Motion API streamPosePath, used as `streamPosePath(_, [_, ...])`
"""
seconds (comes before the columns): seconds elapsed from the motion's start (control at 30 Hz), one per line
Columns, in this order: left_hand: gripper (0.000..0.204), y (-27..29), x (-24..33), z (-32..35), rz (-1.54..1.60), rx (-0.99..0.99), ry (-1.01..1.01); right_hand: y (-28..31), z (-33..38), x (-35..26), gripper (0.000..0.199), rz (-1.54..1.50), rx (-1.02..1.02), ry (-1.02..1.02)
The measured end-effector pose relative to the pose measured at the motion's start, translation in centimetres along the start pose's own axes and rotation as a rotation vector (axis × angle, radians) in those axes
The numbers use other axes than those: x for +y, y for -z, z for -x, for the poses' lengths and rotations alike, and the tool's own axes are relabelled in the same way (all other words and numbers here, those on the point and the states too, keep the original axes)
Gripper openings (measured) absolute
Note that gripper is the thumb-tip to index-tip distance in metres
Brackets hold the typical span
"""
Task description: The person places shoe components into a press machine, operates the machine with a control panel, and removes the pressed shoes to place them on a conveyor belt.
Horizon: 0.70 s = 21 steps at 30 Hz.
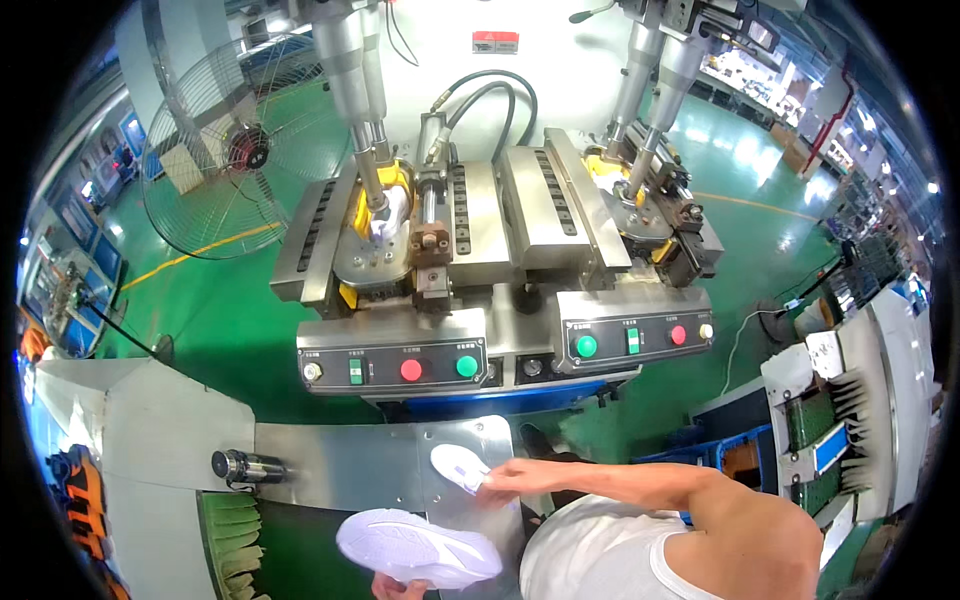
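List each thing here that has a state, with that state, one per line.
Right hand: reaching across the body, fingers on the small white sole piece lying flat on the metal table.
Left hand: holding the white shoe from below, sole facing up.
Left press station: a white shoe clamped under the ram.
Floor fan: spinning or not, cannot tell.

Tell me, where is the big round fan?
In the head view the fan stands at upper left on the green floor, just left of the grey press machine, far from both hands.
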<state>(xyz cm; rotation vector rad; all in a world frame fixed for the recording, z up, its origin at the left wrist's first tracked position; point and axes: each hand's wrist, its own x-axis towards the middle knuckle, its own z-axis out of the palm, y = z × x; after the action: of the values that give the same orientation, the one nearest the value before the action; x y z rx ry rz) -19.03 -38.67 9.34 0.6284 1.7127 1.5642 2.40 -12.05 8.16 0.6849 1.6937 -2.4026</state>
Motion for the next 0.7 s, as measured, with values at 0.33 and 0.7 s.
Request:
streamPosePath(0.33, [0.053,-18.4,19.0,-17.1,-0.311,-0.276,-0.378,10.5,5.7,-8.9,0.102,-0.523,-0.129,0.154])
streamPosePath(0.7, [0.042,-27.5,17.2,-46.3,-0.812,-0.118,-0.65,21.2,11.9,-11.8,0.091,-0.498,0.272,0.226])
